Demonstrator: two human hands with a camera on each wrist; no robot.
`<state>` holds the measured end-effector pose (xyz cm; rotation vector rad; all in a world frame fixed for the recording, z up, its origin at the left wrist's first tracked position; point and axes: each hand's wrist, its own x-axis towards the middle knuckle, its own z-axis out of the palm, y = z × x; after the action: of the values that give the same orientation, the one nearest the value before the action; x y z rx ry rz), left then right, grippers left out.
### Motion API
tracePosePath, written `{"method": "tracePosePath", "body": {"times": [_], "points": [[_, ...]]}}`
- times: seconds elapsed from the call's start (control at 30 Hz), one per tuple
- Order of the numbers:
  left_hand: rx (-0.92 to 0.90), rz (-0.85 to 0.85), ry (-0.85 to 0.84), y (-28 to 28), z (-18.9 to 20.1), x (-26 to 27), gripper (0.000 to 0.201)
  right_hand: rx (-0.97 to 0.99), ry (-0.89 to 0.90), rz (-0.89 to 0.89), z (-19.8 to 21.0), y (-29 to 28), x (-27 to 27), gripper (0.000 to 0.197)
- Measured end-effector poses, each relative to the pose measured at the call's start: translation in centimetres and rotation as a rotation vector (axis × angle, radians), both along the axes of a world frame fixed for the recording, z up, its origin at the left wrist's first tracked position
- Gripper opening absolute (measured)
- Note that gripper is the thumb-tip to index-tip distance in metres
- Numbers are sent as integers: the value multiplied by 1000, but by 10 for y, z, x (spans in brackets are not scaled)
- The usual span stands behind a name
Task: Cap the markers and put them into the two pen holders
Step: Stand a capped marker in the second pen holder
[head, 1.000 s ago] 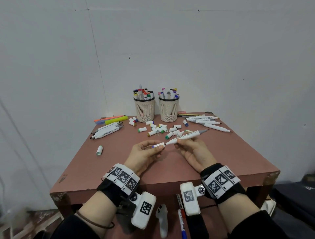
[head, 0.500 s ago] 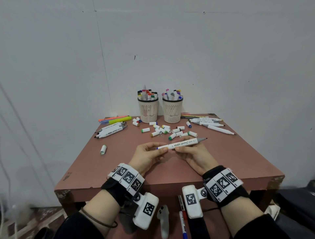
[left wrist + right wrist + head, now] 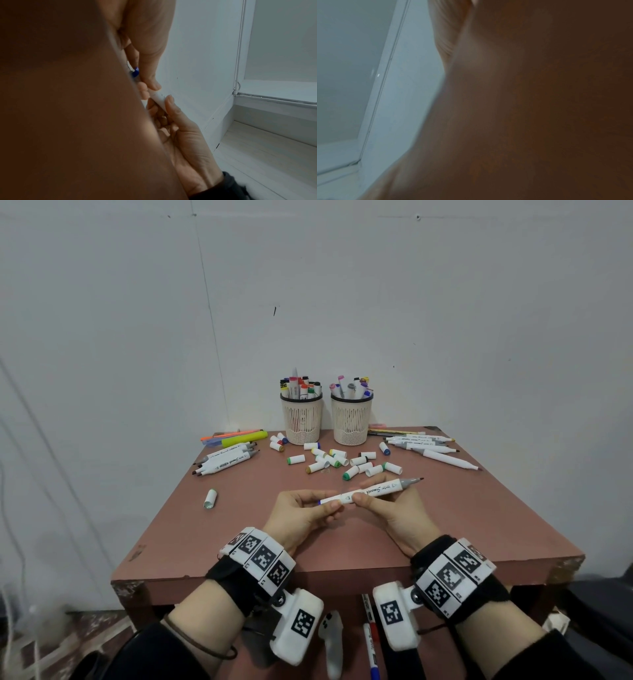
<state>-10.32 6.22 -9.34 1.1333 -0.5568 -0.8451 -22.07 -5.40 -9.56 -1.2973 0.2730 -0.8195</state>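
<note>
Over the front middle of the table my right hand grips a white marker that lies almost level. Its grey tip points right and is bare. My left hand pinches a white cap with a blue end, which sits on the marker's left end. In the left wrist view the blue end shows between my left fingers, with the right hand below it. A palm fills the right wrist view. Two beige pen holders full of markers stand at the back.
Several loose caps lie in front of the holders. Uncapped markers lie at the back left and back right, with highlighters behind the left group. One cap lies alone on the left. Pens lie on the floor.
A second ago the cap in my left hand was just clear of the marker's left end. The two have come together and the cap now sits on that end.
</note>
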Motion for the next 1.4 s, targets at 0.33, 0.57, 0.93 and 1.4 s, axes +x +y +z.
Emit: {"method": "tracePosePath", "body": {"times": [0.33,0.57,0.93,1.4], "points": [[-4,-47,18,1,3,4,9,58,24,-29,5,8,0,32],[-112,110,177,0,7,10,5,13,283,-24,37,1,-14,43],[-258,562,399,-2,6,23,8,-704,762,-129,115,-79,36,27],[-248,554,458,-6,3,30,7,-1615,1201,219,85,-100,197,43]]}}
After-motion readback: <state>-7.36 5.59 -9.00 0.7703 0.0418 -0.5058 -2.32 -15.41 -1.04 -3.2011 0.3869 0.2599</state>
